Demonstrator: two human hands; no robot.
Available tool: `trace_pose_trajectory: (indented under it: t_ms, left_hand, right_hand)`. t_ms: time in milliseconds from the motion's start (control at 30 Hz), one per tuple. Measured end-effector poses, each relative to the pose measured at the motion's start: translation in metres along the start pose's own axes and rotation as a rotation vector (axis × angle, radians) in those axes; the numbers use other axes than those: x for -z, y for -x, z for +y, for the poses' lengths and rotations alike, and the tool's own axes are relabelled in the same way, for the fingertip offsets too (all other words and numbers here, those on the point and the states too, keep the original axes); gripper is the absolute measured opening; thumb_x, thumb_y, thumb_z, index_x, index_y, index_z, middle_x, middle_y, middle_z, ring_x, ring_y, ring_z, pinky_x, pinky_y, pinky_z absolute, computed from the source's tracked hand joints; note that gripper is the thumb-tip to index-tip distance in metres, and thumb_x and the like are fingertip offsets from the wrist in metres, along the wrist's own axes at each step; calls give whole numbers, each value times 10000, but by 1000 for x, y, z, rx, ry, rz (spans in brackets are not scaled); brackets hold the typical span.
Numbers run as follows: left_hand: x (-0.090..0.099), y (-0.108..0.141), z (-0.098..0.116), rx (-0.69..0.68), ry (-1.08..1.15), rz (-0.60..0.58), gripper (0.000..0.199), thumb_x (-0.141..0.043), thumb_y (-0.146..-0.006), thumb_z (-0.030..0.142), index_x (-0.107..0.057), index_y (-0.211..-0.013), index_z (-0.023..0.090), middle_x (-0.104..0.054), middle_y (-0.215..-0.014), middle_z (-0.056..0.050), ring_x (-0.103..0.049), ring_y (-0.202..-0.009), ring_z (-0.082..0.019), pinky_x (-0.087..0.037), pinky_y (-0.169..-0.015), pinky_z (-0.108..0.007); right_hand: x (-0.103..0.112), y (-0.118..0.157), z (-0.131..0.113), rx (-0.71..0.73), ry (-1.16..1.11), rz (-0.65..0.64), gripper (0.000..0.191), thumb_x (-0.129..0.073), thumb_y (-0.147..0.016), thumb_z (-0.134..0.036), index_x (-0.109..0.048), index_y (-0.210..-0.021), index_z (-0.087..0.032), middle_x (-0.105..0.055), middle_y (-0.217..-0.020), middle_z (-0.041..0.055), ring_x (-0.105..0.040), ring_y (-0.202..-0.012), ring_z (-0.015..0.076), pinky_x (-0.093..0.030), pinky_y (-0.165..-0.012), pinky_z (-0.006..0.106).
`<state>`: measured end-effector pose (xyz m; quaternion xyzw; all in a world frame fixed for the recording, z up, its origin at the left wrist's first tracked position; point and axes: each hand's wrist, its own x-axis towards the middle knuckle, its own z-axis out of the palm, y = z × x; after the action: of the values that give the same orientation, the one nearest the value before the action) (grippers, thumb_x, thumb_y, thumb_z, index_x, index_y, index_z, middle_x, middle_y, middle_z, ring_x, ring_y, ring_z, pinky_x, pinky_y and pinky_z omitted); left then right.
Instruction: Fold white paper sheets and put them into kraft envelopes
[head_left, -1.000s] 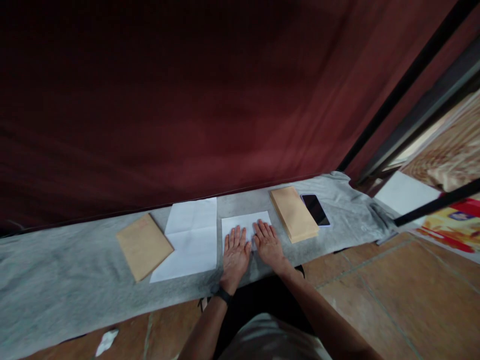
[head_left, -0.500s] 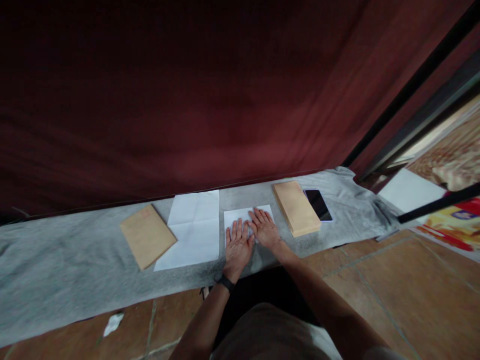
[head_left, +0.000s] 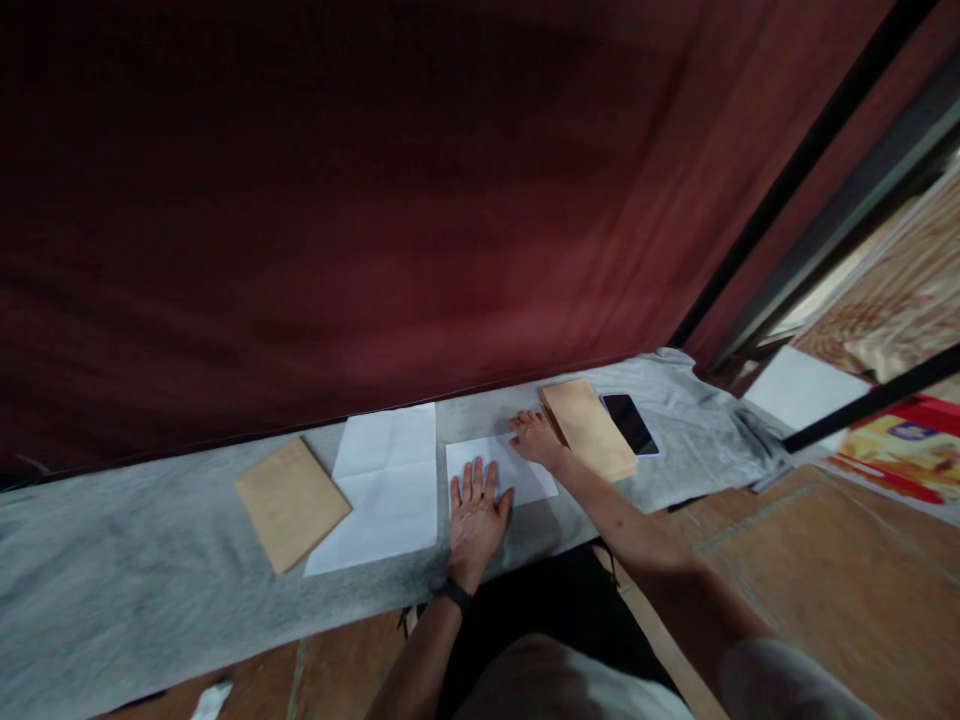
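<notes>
A folded sheet of white paper lies on the grey cloth in front of me. My left hand rests flat on its left part, fingers spread. Over the sheet's far right edge is my right hand, with its fingers loosely extended and no object visible in them. Close beside it, to the right, sits a stack of brown envelopes. Left of the folded sheet a larger white sheet lies with a crease across it. A brown envelope overlaps that sheet's left edge.
A dark-screened phone lies right of the envelope stack. The grey cloth covers a long narrow surface against a dark red backdrop. Black poles and a colourful printed box stand at the right.
My right hand has slid outward on the folded sheet, to its far right edge near the envelope stack. My left hand stays flat on the paper. The view has shifted slightly.
</notes>
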<state>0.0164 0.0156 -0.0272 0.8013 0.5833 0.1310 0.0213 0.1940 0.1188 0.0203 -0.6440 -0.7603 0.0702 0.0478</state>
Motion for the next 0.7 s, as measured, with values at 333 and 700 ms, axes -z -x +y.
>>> trace_pose_trajectory:
  t_ms: [333,700]
  left_hand:
    - [3,0,-2,-24,37,-19,546,-439,-1003,431,-472,-1496,198,-357,-1617,-119,-236,-1533,-303,-195,-1246,-549]
    - [25,7,-12,501,966,222,765,-523,-974,403,-141,-1601,187,-312,-1635,-164,-365,-1483,-266,-415,-1162,-420]
  right_hand:
    - [24,-15,10,-33,-158,-126,227,-627,-814,-126,-744,-988,-213,-738,-1087,64,-671,-1011,210,-489,-877,280]
    - [17,45,33,-153,-680,167,155,-524,-921,-287,-619,-868,-177,-685,-810,16,-641,-754,163,-495,-668,249]
